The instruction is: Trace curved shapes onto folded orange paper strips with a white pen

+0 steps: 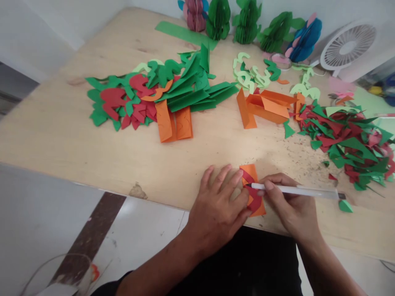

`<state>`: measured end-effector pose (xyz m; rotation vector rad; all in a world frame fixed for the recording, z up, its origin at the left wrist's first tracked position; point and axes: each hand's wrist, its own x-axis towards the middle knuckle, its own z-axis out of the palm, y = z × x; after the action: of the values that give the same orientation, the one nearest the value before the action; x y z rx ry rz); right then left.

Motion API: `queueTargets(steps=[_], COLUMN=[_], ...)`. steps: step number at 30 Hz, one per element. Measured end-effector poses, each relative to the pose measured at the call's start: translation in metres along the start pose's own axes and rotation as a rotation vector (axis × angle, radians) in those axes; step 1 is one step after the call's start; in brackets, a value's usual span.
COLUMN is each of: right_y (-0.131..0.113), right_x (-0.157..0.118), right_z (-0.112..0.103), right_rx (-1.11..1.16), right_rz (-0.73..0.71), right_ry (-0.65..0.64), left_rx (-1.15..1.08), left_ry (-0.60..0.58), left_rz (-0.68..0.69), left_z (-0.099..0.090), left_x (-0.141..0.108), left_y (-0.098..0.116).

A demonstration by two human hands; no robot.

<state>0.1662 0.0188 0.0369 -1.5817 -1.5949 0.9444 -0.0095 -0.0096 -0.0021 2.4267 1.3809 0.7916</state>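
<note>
Left fingers (233, 183) pin a curved red cutout (256, 200) on rectangular orange paper (251, 167).

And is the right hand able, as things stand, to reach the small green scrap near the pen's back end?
Probably yes: only tabletop seems to lie between the right hand and the green scrap, though that hand holds the pen, which may hinder grasping.

A black sleeve (112, 285) shows at seven o'clock, leaving the left forearm (165, 263) and left hand (220, 205) bare. Plain black clothing (259, 263) fills five o'clock, though whether shirt or trousers I cannot tell. Toward four o'clock, the right hand (298, 211) and right forearm (331, 261) are bare too.
</note>
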Motion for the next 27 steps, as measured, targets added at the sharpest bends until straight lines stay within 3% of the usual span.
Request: queueTargets(steps=[27], right_y=[0.0004], right_x=[-0.0004], right_z=[0.0021], right_rx=[-0.067], right_rz=[-0.014], right_ry=[-0.013], left_rx=[0.007], left_ry=[0.008], left_rz=[0.015], left_z=[0.0023], left_x=[-0.0008], left_y=[-0.0016])
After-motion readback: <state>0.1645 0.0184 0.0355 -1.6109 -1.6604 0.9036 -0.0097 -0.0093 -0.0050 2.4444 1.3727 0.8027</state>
